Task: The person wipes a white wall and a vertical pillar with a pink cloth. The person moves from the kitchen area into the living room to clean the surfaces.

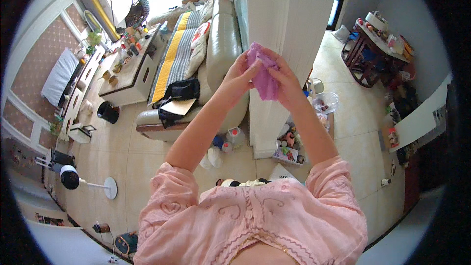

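A crumpled purple cloth (265, 81) is held up in front of me between both hands, at arm's length before a white pillar (287, 5). My left hand (240, 72) grips its left side, thumb pressed on the cloth. On the other side my right hand (284, 76) is closed on it, with the thumb near the middle and the fingers behind. The cloth's lower part hangs down between the palms. Most fingertips are hidden behind the cloth.
Left of the pillar stands a leather sofa (223, 44) with a striped cover and a black bag (179, 93). Beyond are a coffee table (140, 78) and a black bin (107, 112). A box of odds and ends (288, 154) sits by the pillar's foot. A cluttered side table (375, 41) stands far right.
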Demonstrator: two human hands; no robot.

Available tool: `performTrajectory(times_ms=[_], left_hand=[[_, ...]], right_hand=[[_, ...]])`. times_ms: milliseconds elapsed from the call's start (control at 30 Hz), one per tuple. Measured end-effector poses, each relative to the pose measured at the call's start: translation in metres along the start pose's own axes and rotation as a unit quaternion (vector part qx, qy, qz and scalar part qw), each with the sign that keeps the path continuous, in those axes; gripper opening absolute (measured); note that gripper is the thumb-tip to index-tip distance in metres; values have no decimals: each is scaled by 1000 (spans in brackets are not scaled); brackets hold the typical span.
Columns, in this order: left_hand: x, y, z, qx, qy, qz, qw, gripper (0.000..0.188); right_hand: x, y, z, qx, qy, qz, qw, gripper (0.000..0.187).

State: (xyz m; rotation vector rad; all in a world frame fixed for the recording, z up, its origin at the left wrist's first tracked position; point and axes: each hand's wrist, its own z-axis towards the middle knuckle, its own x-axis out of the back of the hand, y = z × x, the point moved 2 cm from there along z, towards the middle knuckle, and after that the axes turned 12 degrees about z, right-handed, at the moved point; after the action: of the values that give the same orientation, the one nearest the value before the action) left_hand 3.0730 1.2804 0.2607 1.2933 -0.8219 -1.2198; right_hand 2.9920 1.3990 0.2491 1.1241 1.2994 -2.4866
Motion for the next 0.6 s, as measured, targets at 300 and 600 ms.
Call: performTrajectory(times_ms=[300, 600], left_hand=[[3, 12, 53, -131, 42, -65, 988, 29], [-75, 85, 109, -528, 109, 201, 818, 54]], right_hand=[[-27, -30, -13, 231, 48, -497, 835, 45], [2, -86, 44, 457, 157, -780, 398, 51]])
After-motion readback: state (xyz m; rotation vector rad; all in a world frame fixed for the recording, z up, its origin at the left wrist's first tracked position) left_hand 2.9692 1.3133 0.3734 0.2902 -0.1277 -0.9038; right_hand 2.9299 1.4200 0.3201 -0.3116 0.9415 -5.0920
